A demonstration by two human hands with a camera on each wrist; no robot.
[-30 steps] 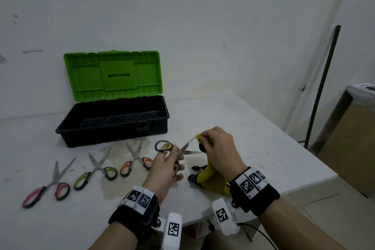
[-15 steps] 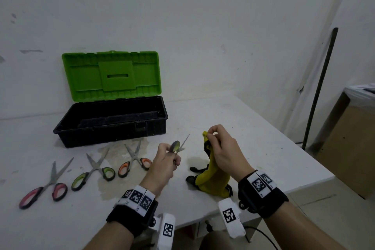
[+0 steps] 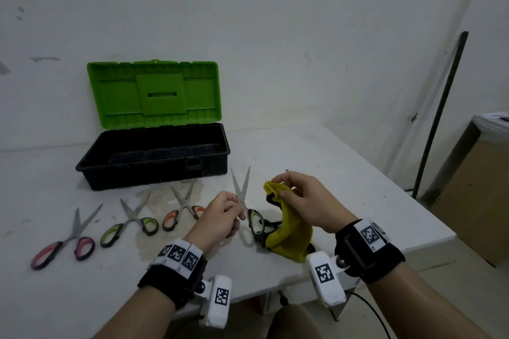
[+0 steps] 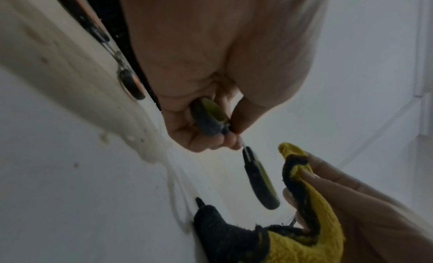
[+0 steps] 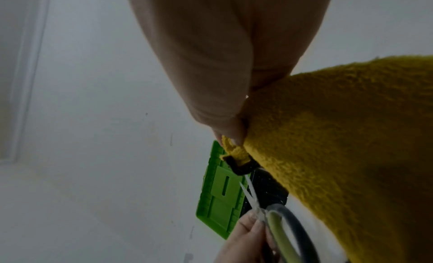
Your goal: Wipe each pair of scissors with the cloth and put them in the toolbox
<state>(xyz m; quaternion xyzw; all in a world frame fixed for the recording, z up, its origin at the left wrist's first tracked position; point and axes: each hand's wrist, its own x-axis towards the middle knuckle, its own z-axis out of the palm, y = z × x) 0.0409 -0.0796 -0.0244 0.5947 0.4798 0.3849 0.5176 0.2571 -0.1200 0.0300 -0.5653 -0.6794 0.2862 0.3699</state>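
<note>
Four pairs of scissors are in view on a white worktop [image 3: 344, 173] set against a white wall. The left hand [image 3: 220, 217] holds a green-handled pair of scissors [image 3: 243, 201] above the near edge of the worktop, its grip narrow, fingers and thumb pinching the scissors near the pivot. The blades are slightly parted and point away toward the toolbox, and one handle loop hangs toward the person. The right hand [image 3: 305, 201] is just beside it, nearer the right edge, its grip pinched on the top fold of a yellow cloth with black trim [image 3: 289, 231]. The cloth hangs down from the fingers and its lower part rests on the worktop at the near edge. Cloth and scissors are close; whether they touch cannot be told.

Three more pairs lie flat in a row toward the left edge, blades partly open: orange-handled scissors [image 3: 183, 209], a second green-handled pair [image 3: 129, 224], and pink-handled scissors [image 3: 66, 242] furthest left. Behind them, at the far edge by the wall, sits a black toolbox [image 3: 154, 157] with its green lid [image 3: 154, 93] standing open.
</note>
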